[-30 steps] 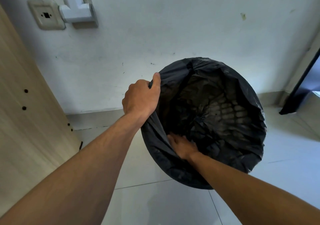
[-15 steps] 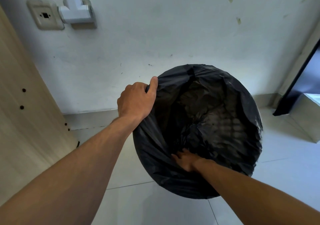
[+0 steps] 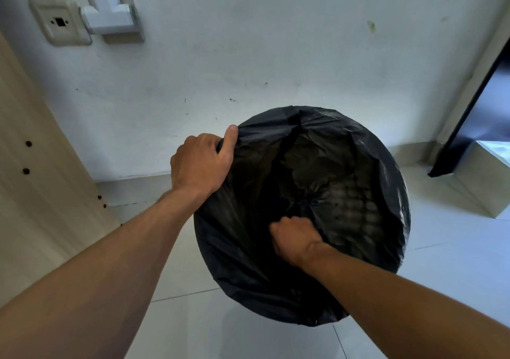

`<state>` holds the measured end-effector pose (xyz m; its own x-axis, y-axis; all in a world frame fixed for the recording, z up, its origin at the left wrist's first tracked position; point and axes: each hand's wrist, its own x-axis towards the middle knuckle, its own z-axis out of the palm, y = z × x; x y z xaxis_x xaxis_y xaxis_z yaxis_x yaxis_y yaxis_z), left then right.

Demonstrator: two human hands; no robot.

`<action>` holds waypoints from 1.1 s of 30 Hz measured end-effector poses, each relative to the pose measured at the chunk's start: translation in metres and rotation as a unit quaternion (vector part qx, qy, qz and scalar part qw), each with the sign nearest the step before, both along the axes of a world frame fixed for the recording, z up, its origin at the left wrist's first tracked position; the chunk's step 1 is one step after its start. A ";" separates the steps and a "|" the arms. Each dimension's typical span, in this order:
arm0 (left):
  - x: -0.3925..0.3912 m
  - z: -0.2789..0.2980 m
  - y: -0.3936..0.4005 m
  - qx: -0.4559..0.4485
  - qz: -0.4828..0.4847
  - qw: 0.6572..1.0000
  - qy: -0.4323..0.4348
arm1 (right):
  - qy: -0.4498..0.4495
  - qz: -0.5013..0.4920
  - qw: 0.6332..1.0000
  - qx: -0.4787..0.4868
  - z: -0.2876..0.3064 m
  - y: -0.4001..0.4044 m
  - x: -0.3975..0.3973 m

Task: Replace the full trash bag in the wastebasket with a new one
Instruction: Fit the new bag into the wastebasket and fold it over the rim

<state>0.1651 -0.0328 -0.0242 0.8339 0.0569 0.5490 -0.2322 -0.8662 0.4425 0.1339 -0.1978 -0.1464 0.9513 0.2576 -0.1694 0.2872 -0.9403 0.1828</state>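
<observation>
Both hands work the thin black plastic trash bag point(image 3: 358, 165) lining the round mesh wastebasket point(image 3: 356, 209) on the floor: left hand point(image 3: 202, 162) grips the rim, right hand point(image 3: 296, 238), fingers curled, pushes plastic down inside, seating looks next.

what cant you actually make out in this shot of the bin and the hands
Head view only:
- Wastebasket: its walls and rim are wrapped by the black trash bag; only a faint mesh pattern shows through.
- Right hand: fingers are hidden behind its own back, deep in the dark bag, so its grip is unclear.
- Left hand: fingers curl over the bag's edge, out of sight.
- Bag bottom: too dark to see.
</observation>
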 end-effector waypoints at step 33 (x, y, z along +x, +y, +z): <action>-0.010 0.009 -0.031 0.073 -0.113 0.991 -0.011 | -0.086 -0.163 0.974 0.129 0.028 -0.096 0.029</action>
